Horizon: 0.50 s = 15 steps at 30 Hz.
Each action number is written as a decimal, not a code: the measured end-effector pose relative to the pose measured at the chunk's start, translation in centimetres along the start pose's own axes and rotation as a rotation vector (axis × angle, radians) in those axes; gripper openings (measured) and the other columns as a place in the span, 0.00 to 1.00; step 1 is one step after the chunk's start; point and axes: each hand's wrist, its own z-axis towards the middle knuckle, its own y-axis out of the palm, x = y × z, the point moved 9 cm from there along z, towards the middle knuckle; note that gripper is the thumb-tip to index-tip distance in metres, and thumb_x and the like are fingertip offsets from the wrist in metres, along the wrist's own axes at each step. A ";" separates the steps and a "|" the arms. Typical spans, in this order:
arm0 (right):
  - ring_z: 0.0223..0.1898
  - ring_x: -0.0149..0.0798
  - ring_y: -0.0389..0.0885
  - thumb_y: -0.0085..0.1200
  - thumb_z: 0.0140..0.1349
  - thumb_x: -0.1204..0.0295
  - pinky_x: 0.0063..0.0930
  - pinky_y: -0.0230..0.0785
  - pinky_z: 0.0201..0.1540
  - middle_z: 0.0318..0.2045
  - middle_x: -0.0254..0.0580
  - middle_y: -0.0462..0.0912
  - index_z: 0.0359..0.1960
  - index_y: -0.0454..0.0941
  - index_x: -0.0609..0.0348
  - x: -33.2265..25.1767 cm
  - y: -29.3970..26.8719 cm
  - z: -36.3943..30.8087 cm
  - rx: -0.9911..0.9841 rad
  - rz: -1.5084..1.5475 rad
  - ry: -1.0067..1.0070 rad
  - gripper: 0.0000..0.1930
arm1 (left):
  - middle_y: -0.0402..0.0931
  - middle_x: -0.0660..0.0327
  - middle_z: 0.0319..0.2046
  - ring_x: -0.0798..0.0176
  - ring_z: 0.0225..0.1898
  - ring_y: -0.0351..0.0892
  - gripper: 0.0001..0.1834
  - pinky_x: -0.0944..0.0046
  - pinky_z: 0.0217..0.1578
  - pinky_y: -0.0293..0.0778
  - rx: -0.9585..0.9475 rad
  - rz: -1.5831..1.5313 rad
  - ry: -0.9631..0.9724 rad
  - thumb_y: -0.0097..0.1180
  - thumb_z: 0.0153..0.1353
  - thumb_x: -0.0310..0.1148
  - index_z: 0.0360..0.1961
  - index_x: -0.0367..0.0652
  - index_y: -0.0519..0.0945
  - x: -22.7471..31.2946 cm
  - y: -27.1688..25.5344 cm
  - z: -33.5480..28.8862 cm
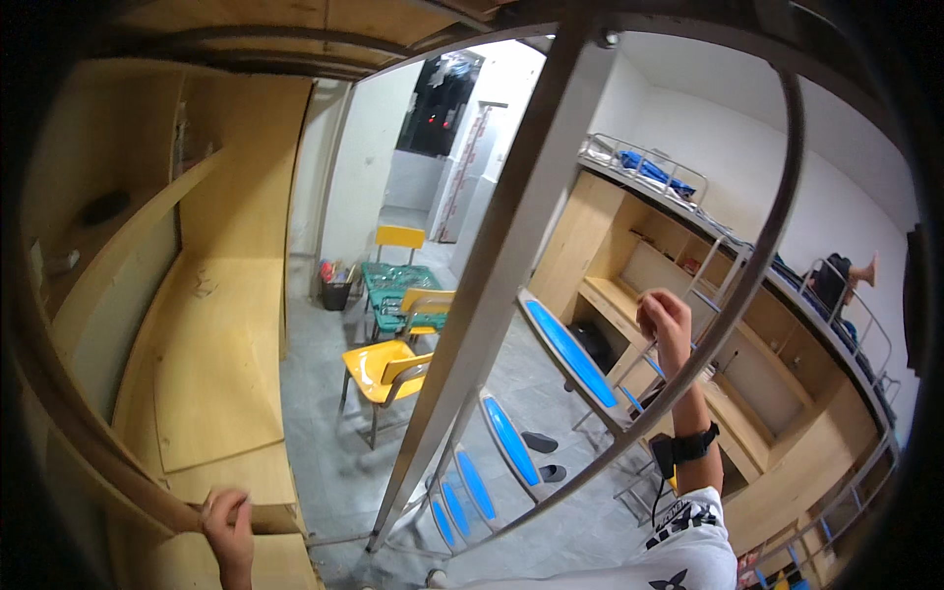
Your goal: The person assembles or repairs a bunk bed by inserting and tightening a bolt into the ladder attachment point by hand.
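At the lower left my left hand is raised with its fingers curled in. It is beside the brown bed-frame bar; whether it touches the bar I cannot tell. No object shows in its fingers. My right arm reaches up on the right, and my right hand makes a loose fist with nothing visible in it. A black strap with a small device sits round that wrist. Near the right forearm runs the curved metal rail of a bunk ladder. Blue-topped steps descend from it.
A grey metal post slants through the middle. On the left stands a wooden desk. Yellow chairs, a green stool, a black bin and slippers are on the floor. Opposite, a person's leg shows on an upper bunk.
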 end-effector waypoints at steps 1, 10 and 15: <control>0.17 0.23 0.66 0.50 0.65 0.69 0.18 0.55 0.19 0.19 0.33 0.74 0.32 0.76 0.64 -1.8 -0.5 -0.1 0.046 -0.015 -0.072 0.10 | 0.75 0.53 0.32 0.58 0.34 0.76 0.08 0.64 0.37 0.73 0.034 -0.085 0.146 0.56 0.48 0.13 0.30 0.33 0.77 4.4 2.0 2.0; 0.22 0.22 0.66 0.50 0.65 0.72 0.16 0.57 0.23 0.23 0.32 0.73 0.39 0.75 0.65 -16.9 2.9 1.3 0.086 0.022 -0.624 0.08 | 0.76 0.58 0.36 0.65 0.37 0.78 0.13 0.70 0.37 0.77 -0.068 -0.466 1.291 0.60 0.48 0.15 0.36 0.38 0.79 39.1 6.9 9.6; 0.24 0.24 0.69 0.51 0.64 0.73 0.17 0.61 0.27 0.26 0.35 0.75 0.41 0.75 0.65 -21.8 7.7 3.1 -0.121 0.143 -0.820 0.09 | 0.81 0.57 0.37 0.67 0.40 0.82 0.12 0.69 0.39 0.80 -0.115 -0.941 1.381 0.60 0.56 0.21 0.42 0.39 0.79 47.9 3.9 11.5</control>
